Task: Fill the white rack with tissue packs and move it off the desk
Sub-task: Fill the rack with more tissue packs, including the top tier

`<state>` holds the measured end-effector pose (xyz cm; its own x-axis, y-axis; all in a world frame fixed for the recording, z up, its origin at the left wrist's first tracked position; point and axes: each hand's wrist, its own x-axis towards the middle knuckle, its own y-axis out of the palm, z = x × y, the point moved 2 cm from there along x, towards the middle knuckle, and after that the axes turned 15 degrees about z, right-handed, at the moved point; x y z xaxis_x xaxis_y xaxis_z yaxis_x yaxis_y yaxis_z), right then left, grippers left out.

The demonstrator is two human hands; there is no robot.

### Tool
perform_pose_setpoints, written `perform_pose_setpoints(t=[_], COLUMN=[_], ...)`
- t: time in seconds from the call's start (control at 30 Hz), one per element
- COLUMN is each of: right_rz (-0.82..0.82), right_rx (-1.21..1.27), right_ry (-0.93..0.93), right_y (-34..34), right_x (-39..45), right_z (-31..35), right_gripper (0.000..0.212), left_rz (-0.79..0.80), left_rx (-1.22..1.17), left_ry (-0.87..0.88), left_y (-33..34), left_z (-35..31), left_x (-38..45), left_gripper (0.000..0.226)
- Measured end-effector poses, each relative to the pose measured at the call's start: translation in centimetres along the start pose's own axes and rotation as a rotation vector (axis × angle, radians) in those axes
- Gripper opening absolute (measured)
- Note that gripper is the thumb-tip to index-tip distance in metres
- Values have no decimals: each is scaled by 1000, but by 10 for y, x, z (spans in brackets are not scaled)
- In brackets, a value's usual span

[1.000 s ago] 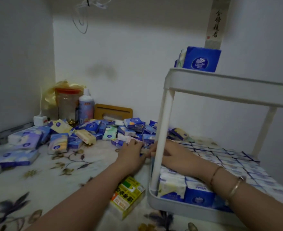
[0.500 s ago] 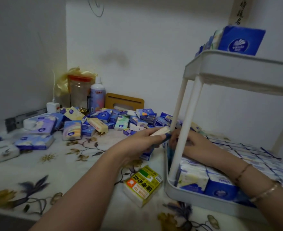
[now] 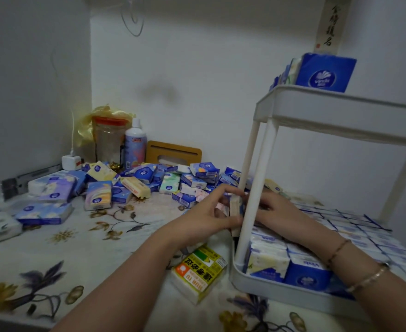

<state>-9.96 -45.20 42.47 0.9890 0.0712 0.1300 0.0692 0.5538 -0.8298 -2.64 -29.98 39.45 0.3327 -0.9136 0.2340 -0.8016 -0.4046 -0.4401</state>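
L hand [image 3: 211, 215] pinches cream tissue pack [image 3: 235, 208] upright, long axis vertical, just left of white rack [image 3: 252, 200] front post. R hand [image 3: 272, 212] inside lower tier, right of post, touching pack; finger pose can't tell. Pack goes right, to R.

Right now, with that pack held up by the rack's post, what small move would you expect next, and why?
Probably slide the cream tissue pack, pinched by the left hand, past the post into the white rack. The right hand waits inside, over packs already standing on the bottom shelf.
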Motion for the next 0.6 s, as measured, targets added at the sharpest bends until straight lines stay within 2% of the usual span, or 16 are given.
perform_pose_setpoints(t=[0.13, 0.23, 0.3, 0.43, 0.5, 0.6], right_rz=[-44, -26, -17, -14, -16, -10], right_rx=[25, 10, 14, 6, 1, 9], right_ry=[24, 55, 58, 65, 57, 50], right_y=[-1, -1, 0, 0, 0, -1], right_x=[0, 1, 1, 1, 1, 4], right_z=[-2, -7, -8, -7, -6, -9], right_gripper=[43, 31, 30, 45, 50, 39], left_rz=[-54, -78, -105, -158, -139, -22], left_rx=[-34, -18, 76, 203, 177, 68], left_ry=[75, 90, 107, 129, 126, 69], left_y=[6, 9, 10, 14, 15, 11], left_z=[-1, 1, 0, -3, -2, 3], left_x=[1, 0, 0, -1, -2, -4], left_gripper=[41, 38, 33, 27, 29, 41])
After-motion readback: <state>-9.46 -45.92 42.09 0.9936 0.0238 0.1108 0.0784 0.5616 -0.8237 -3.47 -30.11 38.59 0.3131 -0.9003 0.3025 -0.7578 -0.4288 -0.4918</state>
